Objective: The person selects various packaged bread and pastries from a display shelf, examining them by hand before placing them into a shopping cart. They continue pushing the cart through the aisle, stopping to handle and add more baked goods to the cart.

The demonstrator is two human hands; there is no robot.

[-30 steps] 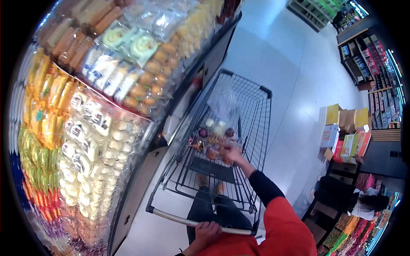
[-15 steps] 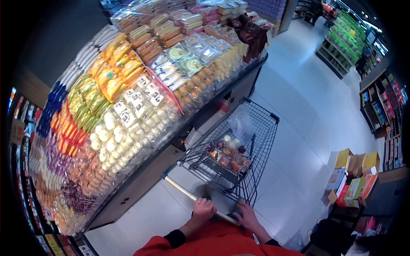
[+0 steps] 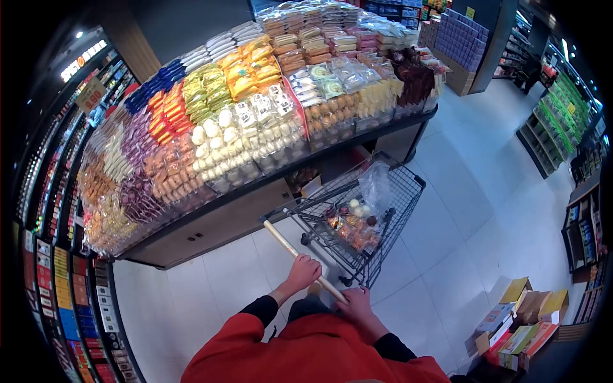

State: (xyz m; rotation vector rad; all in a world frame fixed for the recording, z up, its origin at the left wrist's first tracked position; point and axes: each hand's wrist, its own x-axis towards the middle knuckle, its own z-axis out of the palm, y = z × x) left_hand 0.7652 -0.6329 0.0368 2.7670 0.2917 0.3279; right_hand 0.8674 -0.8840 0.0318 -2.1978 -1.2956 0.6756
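Observation:
My left hand [image 3: 304, 272] is wrapped round the pale handle bar [image 3: 281, 240] of a shopping cart. Close to the bar's near end, my right hand [image 3: 355, 301] has its fingers curled over it. The wire shopping cart [image 3: 408, 189] stands in front of me, angled to the right. In its basket lie packaged snacks [image 3: 353, 233], a few round white items [image 3: 359, 207] and a crumpled clear plastic bag [image 3: 377, 185]. What exactly the packs contain is too small to tell.
A long display counter [image 3: 223, 214] heaped with bagged foods runs along the left of the cart. Open cardboard boxes [image 3: 525, 319] stand on the floor at right. Shelves [image 3: 64, 274] line the left, and a green-lit rack [image 3: 559, 124] stands far right.
My view has turned, so the counter and boxes sit differently in the picture. My right hand's fingers, more spread before, now curl over the bar. The cart's contents look the same.

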